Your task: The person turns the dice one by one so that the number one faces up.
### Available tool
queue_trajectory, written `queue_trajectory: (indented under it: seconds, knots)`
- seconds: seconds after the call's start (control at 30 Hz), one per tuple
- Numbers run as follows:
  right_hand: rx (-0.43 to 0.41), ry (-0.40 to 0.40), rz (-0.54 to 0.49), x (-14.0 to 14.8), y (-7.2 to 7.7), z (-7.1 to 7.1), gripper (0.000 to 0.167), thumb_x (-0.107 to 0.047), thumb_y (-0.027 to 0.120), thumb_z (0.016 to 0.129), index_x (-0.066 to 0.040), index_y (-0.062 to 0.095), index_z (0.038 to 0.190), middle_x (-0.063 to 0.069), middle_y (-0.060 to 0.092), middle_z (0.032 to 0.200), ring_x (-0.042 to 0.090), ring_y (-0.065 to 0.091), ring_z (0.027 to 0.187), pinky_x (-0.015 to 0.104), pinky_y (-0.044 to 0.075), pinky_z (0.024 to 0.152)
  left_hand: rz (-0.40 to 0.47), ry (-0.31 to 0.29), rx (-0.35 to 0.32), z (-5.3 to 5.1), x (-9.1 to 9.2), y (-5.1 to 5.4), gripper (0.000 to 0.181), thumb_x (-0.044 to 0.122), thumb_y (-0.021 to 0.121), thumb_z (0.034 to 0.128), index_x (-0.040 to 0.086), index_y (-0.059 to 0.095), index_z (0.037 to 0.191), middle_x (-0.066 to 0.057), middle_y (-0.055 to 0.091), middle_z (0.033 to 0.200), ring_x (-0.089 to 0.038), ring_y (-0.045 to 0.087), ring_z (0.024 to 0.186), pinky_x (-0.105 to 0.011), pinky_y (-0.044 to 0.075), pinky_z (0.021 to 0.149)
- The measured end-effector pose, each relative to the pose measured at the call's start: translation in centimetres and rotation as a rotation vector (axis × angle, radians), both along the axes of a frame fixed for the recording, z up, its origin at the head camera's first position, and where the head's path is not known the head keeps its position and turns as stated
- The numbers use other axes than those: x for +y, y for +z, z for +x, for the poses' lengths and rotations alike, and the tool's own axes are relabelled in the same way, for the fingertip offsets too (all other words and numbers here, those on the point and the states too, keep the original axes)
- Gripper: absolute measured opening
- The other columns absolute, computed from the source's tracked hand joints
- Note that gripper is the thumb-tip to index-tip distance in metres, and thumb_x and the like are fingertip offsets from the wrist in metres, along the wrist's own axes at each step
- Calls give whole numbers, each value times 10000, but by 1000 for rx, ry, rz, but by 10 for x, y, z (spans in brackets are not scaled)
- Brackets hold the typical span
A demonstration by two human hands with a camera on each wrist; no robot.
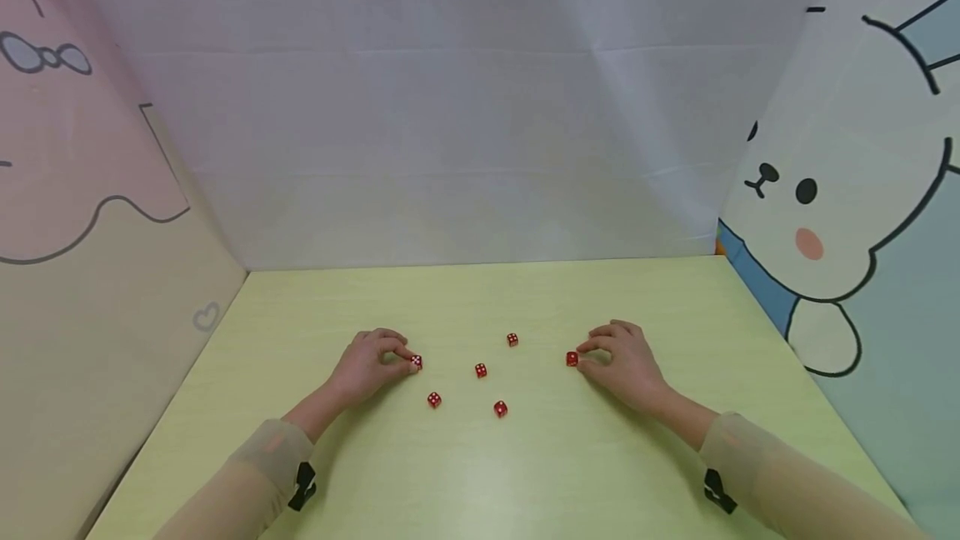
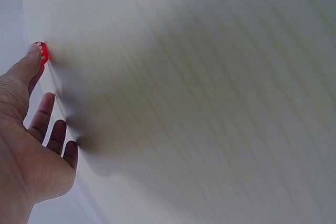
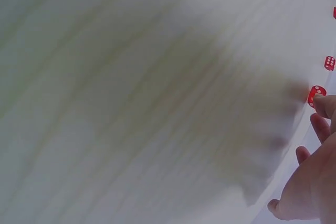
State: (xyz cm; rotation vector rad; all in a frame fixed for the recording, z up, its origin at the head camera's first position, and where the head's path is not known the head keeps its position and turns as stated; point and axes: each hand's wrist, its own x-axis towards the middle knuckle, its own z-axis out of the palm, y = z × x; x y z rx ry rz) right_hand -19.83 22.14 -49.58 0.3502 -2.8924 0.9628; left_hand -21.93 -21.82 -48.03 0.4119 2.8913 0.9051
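Several red dice with white dots lie on the pale yellow table. My left hand (image 1: 372, 366) pinches a die (image 1: 417, 362) between thumb and index finger at the left of the group; the left wrist view shows that die (image 2: 43, 53) at the tip of the thumb. On the right, my right hand (image 1: 621, 362) pinches another die (image 1: 572, 358), seen also in the right wrist view (image 3: 316, 96). Between the hands lie a die (image 1: 512, 340) farthest back, one in the middle (image 1: 481, 370), and two nearer ones (image 1: 434, 399), (image 1: 501, 409).
The table (image 1: 480, 482) meets a pale cloth wall (image 1: 465, 148) at its back edge. Printed side panels stand at left (image 1: 90, 340) and right (image 1: 885, 315), the right one with a cartoon face. Both forearms rest low over the table's front part.
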Motion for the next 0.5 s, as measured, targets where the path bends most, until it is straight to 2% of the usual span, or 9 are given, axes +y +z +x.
queue_trajectory:
  seconds: [0.27,0.5]
  knots:
    - [17,-2,31,-2,6,1,203,-267,826,877,-150,802,1042,128,632,1263,413,417,1276,609,364,1033,1,2,-9,-1,-1,-2,146,342,815,891,221,800,970,-44,646,1291,-383,492,1237,-568,391,1036]
    - [24,-7,44,-5,7,1,190,-291,837,864,-165,814,1004,110,647,1237,406,438,1251,610,368,1019,6,2,-9,-1,0,-1,140,354,810,894,226,796,951,-33,650,1283,-376,498,1218,-555,404,1011]
